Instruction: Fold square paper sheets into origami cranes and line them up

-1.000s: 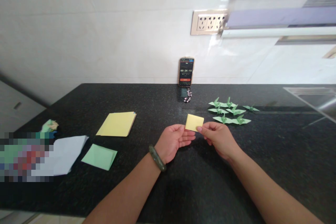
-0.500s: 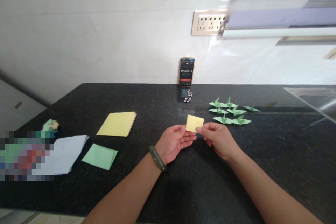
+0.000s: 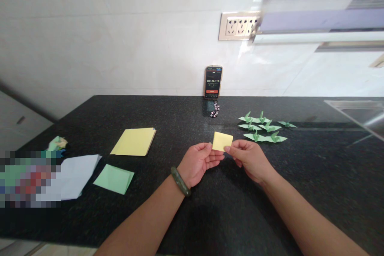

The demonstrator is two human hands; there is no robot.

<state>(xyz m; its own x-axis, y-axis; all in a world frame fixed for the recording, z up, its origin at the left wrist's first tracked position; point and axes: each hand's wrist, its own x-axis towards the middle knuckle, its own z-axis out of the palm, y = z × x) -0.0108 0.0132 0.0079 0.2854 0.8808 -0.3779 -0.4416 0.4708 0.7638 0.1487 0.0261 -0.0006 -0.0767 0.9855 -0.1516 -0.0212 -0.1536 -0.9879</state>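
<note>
A small folded square of yellow paper (image 3: 222, 141) is held up between my two hands, above the dark countertop. My left hand (image 3: 198, 164), palm turned up, pinches its left edge under the thumb, with the other fingers behind and below. At the lower right corner, my right hand (image 3: 249, 159) grips the paper between thumb and fingers. Several green paper cranes (image 3: 264, 128) stand in rows beyond my right hand. To the left of my left hand lie a stack of yellow paper (image 3: 133, 142) and a folded green paper (image 3: 114, 179).
A phone (image 3: 213, 82) showing a running timer leans against the wall, its beaded strap (image 3: 215, 110) on the dark countertop (image 3: 168, 116). White paper (image 3: 79, 176) and small folded paper pieces (image 3: 57, 144) lie at the far left. A metal sink (image 3: 360, 112) is at the right.
The timer reads one second later. Both hands and the yellow paper stay almost still.
</note>
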